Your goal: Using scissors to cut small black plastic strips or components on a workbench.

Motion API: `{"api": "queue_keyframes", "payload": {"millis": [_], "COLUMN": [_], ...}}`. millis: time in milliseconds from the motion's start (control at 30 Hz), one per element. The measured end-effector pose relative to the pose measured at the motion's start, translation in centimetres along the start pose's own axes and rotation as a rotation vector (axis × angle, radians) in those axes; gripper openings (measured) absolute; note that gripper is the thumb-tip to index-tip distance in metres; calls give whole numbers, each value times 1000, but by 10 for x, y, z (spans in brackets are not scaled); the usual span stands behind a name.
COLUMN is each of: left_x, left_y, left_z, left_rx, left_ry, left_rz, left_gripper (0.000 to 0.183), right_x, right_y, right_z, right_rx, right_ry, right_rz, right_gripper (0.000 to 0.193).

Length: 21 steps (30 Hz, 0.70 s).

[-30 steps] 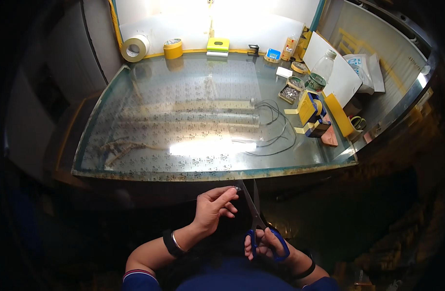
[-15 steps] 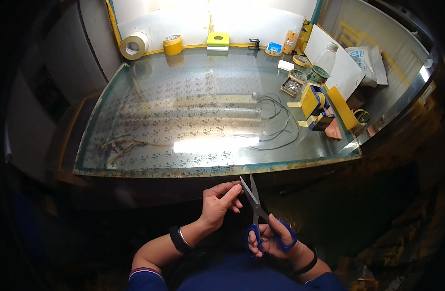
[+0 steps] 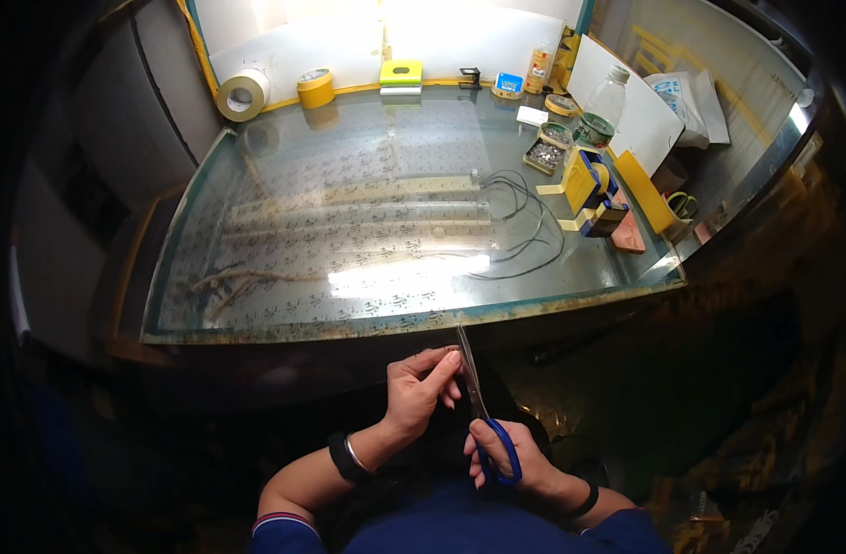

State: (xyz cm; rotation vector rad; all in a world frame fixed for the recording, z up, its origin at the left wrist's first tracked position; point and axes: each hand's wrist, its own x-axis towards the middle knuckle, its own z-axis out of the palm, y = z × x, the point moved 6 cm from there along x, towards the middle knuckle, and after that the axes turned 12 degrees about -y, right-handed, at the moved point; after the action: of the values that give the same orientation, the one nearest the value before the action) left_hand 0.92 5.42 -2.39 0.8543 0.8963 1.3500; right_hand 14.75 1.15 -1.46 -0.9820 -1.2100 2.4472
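From where I stand, the person in a blue shirt (image 3: pixel 460 526) works just in front of the near edge of a glass table (image 3: pixel 594 268). The right hand (image 3: pixel 510 457) is closed round the blue handles of the scissors (image 3: pixel 476 397), thumb through one loop, with the blades drawn together and pointing away toward the table edge; whether the tips touch that edge I cannot tell. The left hand (image 3: pixel 418 392) is just beside the blades, its thumb and forefinger pinched on a small piece (image 3: pixel 453 349), mostly hidden and too tiny for me to make out. A dark band (image 3: pixel 342 458) and a bright bangle (image 3: pixel 354 452) sit on the left wrist, another dark band (image 3: pixel 587 499) on the right. Over much of the glass lies a clear sheet (image 3: pixel 298 305) with rows of dark print, and a dark cable (image 3: pixel 559 242) loops to its right. Along the far side stand a white tape roll (image 3: pixel 257 85), a yellow one (image 3: pixel 316 90) and a green punch (image 3: pixel 402 72). On the right are a bottle (image 3: pixel 603 106), a tin (image 3: pixel 543 157) of small shiny bits, and a tape dispenser (image 3: pixel 584 180) beside a pink slab (image 3: pixel 630 238).
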Motion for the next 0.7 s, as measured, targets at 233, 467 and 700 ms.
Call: {"api": "queue_keyframes", "payload": {"millis": [233,467,700], "left_x": [-1,-5,-11], "left_y": [0,0,-3], "left_z": [0,-1,1], "left_rx": [20,48,58], "left_ry": [2,-2,-22], "left_rz": [-14,-16,-55], "left_gripper": [18,18,17], "right_x": [-1,0,0], "right_y": [-7,-6,-7], "right_z": [0,-6,-10], "right_rx": [-201,-228,-211], "right_ry": [79,100,132], "right_rz": [-5,-26,-39], "right_gripper": [33,30,37]}}
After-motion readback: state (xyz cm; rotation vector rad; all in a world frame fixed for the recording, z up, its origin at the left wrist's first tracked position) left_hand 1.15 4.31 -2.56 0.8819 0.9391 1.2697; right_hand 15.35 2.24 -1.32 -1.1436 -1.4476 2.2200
